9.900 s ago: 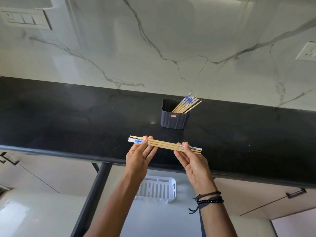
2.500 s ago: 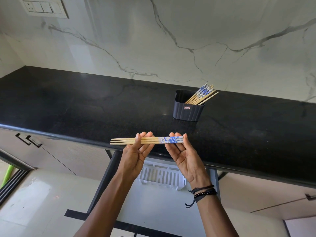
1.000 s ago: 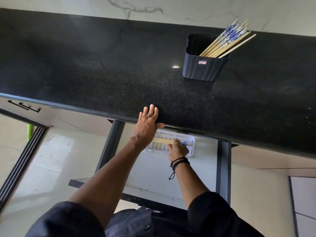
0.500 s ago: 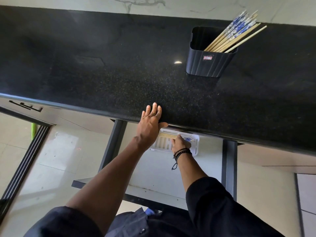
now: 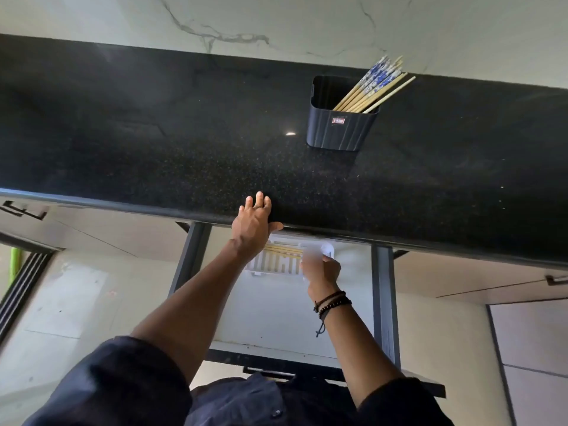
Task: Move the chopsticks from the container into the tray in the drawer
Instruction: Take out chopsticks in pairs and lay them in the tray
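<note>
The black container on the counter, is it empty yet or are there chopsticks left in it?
Not empty. The container stands upright on the countertop with a bundle of chopsticks leaning out over its right rim.

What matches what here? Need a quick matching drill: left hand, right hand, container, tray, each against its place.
Things:
1. left hand
2. right hand
3. container
4. tray

Places:
A. in the open drawer
B. standing on the black countertop, chopsticks leaning in it
C. flat on the countertop's front edge
D. down at the tray's right end

Pairs: 1-C, 2-D, 3-B, 4-A
</note>
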